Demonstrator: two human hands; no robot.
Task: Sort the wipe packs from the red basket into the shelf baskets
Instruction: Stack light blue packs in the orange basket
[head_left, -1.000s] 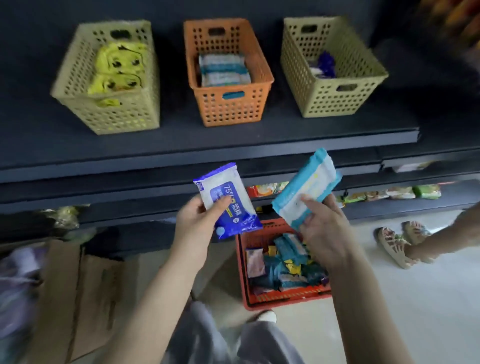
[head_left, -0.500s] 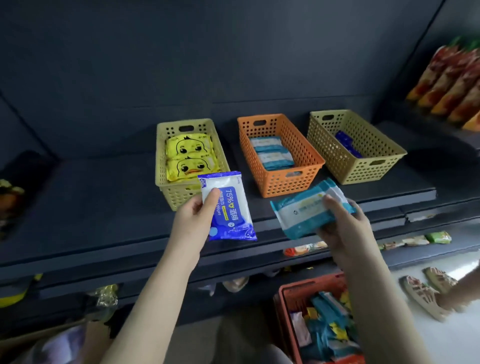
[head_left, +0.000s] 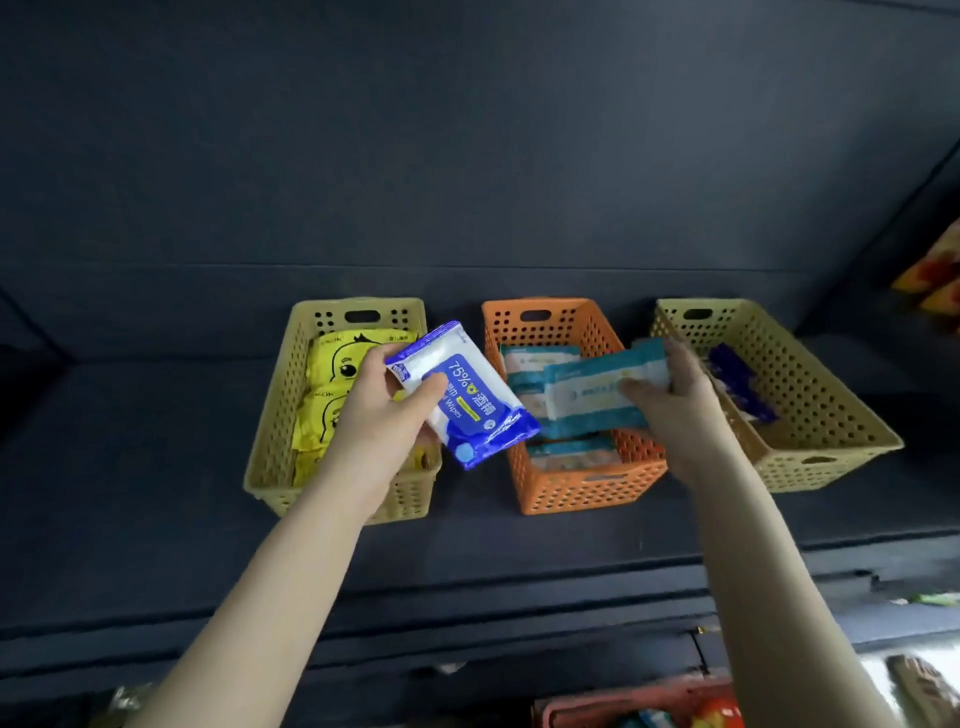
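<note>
My left hand (head_left: 382, 415) grips a blue and white wipe pack (head_left: 467, 397), held up between the left yellow basket (head_left: 270, 441) and the orange basket (head_left: 576, 488). My right hand (head_left: 675, 400) holds a teal and white wipe pack (head_left: 587, 395) over the orange basket, just above several teal packs (head_left: 535, 358) lying inside. Yellow duck packs (head_left: 337, 364) fill the left basket. Blue packs (head_left: 737, 384) lie in the right yellow basket (head_left: 831, 415). The red basket (head_left: 623, 706) shows at the bottom edge, only its top rim visible.
All three shelf baskets stand in a row on a dark shelf (head_left: 156, 467) with a dark back wall. Snack bags (head_left: 935, 270) sit on the far right. Lower shelf edges (head_left: 467, 623) run below the baskets.
Both hands have moved up and forward with their packs. The teal pack went from in front of the shelf edge to over the orange basket; the blue pack now hangs between the left and middle baskets.
</note>
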